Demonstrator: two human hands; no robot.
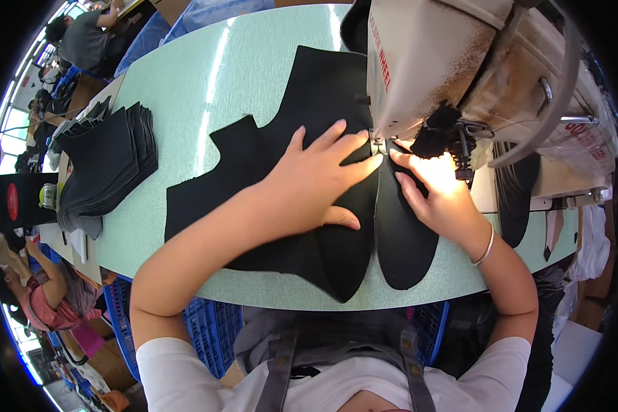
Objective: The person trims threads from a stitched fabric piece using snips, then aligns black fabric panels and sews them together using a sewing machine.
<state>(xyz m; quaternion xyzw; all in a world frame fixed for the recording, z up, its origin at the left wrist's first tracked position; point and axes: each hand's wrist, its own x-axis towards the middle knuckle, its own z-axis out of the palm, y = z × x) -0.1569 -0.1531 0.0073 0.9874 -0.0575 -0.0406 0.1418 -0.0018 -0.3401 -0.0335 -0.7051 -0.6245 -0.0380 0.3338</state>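
Observation:
My left hand [316, 175] lies with spread fingers on a large black fabric piece [323, 89] with a notched outline. Its index fingertip is close to the presser foot [378, 143] of a sewing machine [432, 62]. Beside that panel, along a shared edge leading to the foot, rests a narrow, rounded black piece [405, 254]. My right hand [443, 189] touches its upper part, thumb and index finger apart, fingertips just right of the foot. Part of this hand is washed out by the machine's lamp, and some fingers are hidden.
A stack of cut black pieces [110, 165] sits on the left of the pale green table [165, 89]. More narrow black pieces [518, 192] are piled right of the machine. Blue crates [209, 333] stand below the front edge. Other people [82, 41] work at the far left.

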